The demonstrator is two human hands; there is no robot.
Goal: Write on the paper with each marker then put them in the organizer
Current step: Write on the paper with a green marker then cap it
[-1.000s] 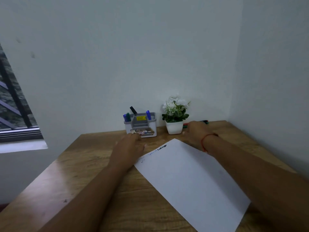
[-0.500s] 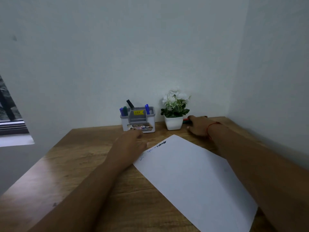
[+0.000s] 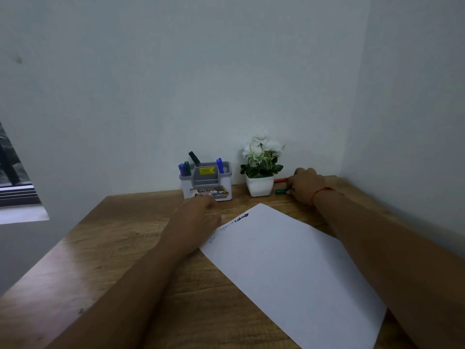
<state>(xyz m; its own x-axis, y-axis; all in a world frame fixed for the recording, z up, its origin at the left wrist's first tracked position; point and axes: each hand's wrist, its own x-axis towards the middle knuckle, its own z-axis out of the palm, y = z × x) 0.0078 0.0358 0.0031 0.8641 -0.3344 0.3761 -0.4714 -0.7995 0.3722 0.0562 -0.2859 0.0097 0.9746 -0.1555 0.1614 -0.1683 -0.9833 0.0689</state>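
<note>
Head view, so which step is this?
— Fetching the next pen, I'd say. The right hand (image 3: 305, 185) lies over the red marker (image 3: 280, 180) and the green marker (image 3: 281, 191), both flat on the brown wooden desk (image 3: 120, 248), to the right of the small white pot of white flowers (image 3: 260, 172). Whether its fingers have closed on either, I cannot tell.
— And the other hand?
— The left hand (image 3: 198, 212) rests relaxed, gripping nothing, at the left edge of the white sheet of paper (image 3: 289, 268), beside the scribbles (image 3: 241, 217). Four pens (image 3: 220, 165) already stand in the grey-and-white plastic organizer (image 3: 206, 183).
— Next?
— Pinch one barrel, carry it to the sheet, write.
</note>
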